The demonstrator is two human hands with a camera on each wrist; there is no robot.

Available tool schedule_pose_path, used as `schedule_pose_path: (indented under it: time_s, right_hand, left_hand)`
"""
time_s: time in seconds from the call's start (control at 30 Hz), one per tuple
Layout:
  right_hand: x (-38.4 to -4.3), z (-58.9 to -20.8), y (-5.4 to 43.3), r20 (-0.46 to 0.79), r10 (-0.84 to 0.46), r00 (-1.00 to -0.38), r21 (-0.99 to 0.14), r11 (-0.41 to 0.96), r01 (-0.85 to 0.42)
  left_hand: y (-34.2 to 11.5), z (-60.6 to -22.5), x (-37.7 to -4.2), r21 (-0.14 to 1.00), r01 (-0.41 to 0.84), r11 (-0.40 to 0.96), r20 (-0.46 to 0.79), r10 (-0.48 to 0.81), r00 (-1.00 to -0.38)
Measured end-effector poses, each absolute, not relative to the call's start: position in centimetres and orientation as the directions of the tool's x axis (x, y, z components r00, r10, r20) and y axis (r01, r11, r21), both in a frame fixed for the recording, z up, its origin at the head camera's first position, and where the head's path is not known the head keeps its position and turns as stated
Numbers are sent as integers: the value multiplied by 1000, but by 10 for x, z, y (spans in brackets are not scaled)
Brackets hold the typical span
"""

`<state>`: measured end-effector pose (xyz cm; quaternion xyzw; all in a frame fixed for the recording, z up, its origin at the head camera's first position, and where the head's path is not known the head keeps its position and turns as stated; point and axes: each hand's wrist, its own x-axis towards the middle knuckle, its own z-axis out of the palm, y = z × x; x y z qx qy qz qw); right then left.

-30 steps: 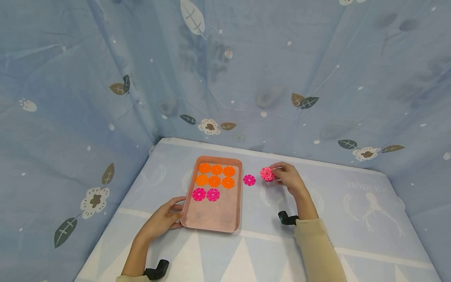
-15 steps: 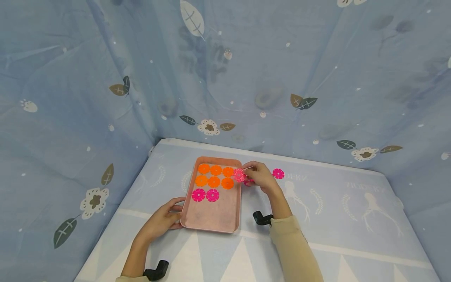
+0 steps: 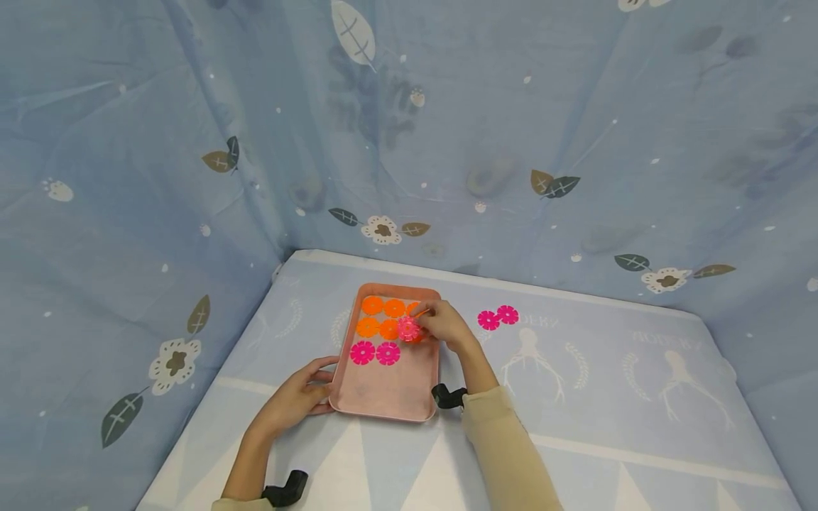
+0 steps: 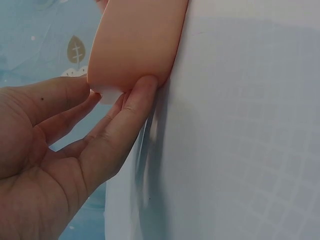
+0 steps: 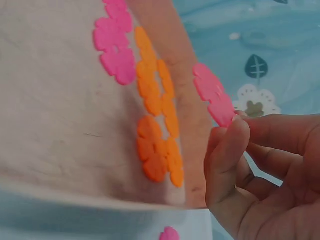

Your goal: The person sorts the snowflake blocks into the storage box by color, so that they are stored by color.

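Observation:
Between thumb and fingertips, my right hand (image 3: pixel 442 324) pinches a pink notched snowflake disc (image 3: pixel 409 328) above the right side of the tray. That disc stands tilted in the right wrist view and hides part of the orange ones below. The shallow pink tray (image 3: pixel 383 397) holds two rows of orange snowflake discs (image 3: pixel 373 305), with two deeper pink discs (image 3: pixel 375 353) side by side in front. At the tray's near left corner, my left hand (image 3: pixel 295 399) rests its extended fingers and thumb against the outer wall, as the left wrist view (image 4: pixel 137 45) also shows.
Two magenta snowflake discs (image 3: pixel 498 317) lie on the patterned cloth right of the tray, nearly touching. Blue cloth walls (image 3: pixel 409 142) rise behind and at the left. Black camera mounts (image 3: pixel 449 396) stick out from both wrists.
My right hand has carried the pink disc leftward from the cloth to over the tray. The two magenta discs on the right have come into sight. My left hand stays on the tray.

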<state>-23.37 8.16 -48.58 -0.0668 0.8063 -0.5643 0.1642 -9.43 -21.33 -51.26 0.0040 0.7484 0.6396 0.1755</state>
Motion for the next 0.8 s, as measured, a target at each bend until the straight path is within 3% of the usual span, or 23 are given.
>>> schedule_pose_path:
  time_s: [0.17,0.37,0.6,0.8]
  right_hand:
    - [-234,-486,77,-188,-356,-915,-859,511,-23]
    - [-232,-482,70,-211,-407,-889,-654,735,-182]
    - [-229,-480,66,-254,-417,-873,-543,808,-228]
    - [-228,-474,69,-230,-423,-877,-546,802,-243]
  left_hand:
    - [-213,-512,-95,960,-216,176,-255,239,-937]
    - [-213,-513,-95,961,-220,169,-257,242,-936]
    - [-213,-512,-94,962,-218,165,-254,239,-937]
    - [-213,-513,-95,960,-221,171,-258,238,-937]
